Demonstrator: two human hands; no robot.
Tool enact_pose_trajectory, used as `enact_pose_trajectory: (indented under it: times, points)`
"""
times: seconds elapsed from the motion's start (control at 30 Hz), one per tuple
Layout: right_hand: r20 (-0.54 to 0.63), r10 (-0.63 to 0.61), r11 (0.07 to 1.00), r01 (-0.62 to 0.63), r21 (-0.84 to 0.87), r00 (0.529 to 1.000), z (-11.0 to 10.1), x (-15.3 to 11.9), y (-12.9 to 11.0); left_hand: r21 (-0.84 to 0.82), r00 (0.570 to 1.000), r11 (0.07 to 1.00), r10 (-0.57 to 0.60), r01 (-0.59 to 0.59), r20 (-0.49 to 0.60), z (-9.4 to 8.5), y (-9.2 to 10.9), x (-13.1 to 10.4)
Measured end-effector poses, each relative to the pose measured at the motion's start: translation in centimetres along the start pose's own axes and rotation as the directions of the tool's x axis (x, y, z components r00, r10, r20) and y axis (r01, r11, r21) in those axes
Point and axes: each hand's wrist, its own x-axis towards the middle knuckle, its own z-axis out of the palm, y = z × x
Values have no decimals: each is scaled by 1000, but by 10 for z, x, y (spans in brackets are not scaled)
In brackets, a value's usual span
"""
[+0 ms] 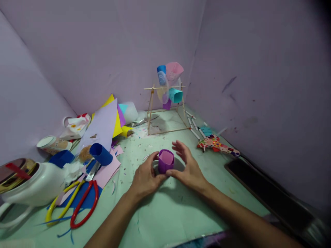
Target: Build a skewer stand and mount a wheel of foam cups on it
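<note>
A small purple paper cup (162,166) with a pinkish inside stands upright on the table in front of me. My left hand (144,177) curls round its left side, fingertips at the rim and thumb low at the front. My right hand (190,167) is on the other side, thumb tip at the cup's lower right edge. Its other fingers are spread and apart from the cup. Beyond stands a stick frame (150,113) with a wheel that carries a blue paper cup (161,70), a pink paper cone (174,71), a teal paper cup (176,95) and a purple piece.
On the left lie red-handled scissors (85,206), yellow-handled scissors (63,203), a blue paper tube (102,155), paper sheets (99,120) and a white pot (43,184). Several markers (193,124), a patterned fabric piece (214,143) and a black tray-like object (269,193) are on the right.
</note>
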Motion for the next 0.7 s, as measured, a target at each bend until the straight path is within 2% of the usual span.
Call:
enact_pose_trajectory:
  times: [0.07, 0.13, 0.23, 0.33, 0.47, 0.53, 0.6, 0.7]
  points:
    - [64, 197, 974, -203, 103, 978, 8, -3, 1, 9, 1000, 1000, -8, 8, -11, 3, 0, 0]
    - [132, 253, 950, -272, 153, 958, 14, -3, 0, 48, 999, 998, -28, 30, -31, 7, 2, -2]
    - [150, 169, 951, -201, 234, 974, 17, -2, -5, 129, 994, 988, -70, 80, -80, 14, 6, -8]
    - [203, 71, 935, -136, 328, 977, 13, -1, -8, 133, 991, 987, -76, 91, -114, 16, 9, -14]
    - [333, 120, 872, -259, 414, 935, 5, 1, -6, 34, 995, 997, -73, 76, -73, 7, 8, -18]
    - [377, 101, 857, -273, 437, 921, 3, 2, -3, -19, 996, 997, -76, 76, -37, 3, 7, -18]
    - [371, 60, 866, -233, 443, 927, 2, 3, 1, -40, 999, 999, -33, 32, -22, 3, 8, -18]
    - [323, 77, 862, -226, 455, 943, 1, 3, 4, -2, 998, 1000, 25, -26, -52, 6, 8, -21]
